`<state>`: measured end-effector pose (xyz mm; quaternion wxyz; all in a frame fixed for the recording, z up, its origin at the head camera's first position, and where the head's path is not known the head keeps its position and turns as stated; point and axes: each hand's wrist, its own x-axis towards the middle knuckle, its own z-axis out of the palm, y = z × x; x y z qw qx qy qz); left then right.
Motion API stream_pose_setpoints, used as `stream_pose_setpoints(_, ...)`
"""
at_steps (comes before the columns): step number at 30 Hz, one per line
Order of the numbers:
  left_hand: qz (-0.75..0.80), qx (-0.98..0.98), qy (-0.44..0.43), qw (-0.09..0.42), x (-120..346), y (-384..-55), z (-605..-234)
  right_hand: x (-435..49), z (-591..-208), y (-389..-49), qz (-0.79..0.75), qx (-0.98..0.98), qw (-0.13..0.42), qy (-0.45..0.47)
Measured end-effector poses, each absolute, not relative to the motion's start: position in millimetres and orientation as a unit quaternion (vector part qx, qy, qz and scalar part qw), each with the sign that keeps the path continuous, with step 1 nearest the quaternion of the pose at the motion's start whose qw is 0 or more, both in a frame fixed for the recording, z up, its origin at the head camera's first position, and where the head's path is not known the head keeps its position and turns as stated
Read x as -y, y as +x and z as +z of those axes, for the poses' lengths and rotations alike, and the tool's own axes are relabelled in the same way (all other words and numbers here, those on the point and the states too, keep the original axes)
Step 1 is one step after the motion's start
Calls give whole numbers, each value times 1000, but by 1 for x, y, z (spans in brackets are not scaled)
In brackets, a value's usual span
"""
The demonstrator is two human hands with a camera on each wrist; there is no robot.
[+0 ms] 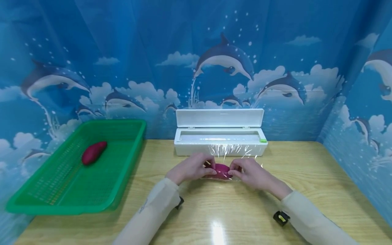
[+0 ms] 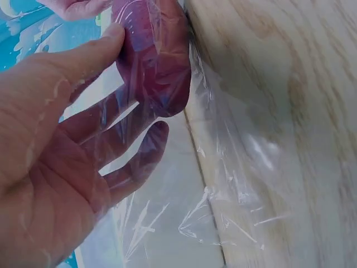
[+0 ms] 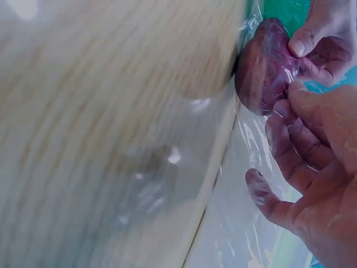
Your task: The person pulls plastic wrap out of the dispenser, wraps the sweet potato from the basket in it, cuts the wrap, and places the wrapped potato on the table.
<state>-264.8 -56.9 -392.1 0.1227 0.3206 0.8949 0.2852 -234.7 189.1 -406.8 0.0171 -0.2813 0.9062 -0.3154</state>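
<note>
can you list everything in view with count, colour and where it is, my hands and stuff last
wrapped sweet potato: 1, purple-red, between the hands
clear film: 1 visible stretch, transparent, from the box front to the wrapped sweet potato
white box: 1, white, lid up, back of the table
small tab: 1, bright green, box's right front corner
basket: 1, green, left side
loose sweet potato: 1, purple-red, in the basket
table: 1, light wood, below everything
dolphin backdrop: blue and white, behind and at the sides
wrist devices: 2, black, at the wrists
sleeves: 2, cream, on the forearms
left hand, right hand: 2, bare, pinching film at the wrapped sweet potato
</note>
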Motion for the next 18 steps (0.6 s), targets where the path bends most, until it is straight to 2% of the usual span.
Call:
stream_pose_setpoints(4, 267, -899, 327, 116, 57, -265, -394, -187, -406, -233, -320, -900, 15, -296)
stream_pose_setpoints(11, 237, -912, 319, 104, 56, -264, -396, -183, -406, -232, -281, -910, -35, -304)
stream_pose_setpoints(18, 233, -909, 341, 60, 55, -262, -399, -178, -402, -238, -281, -912, -13, -297)
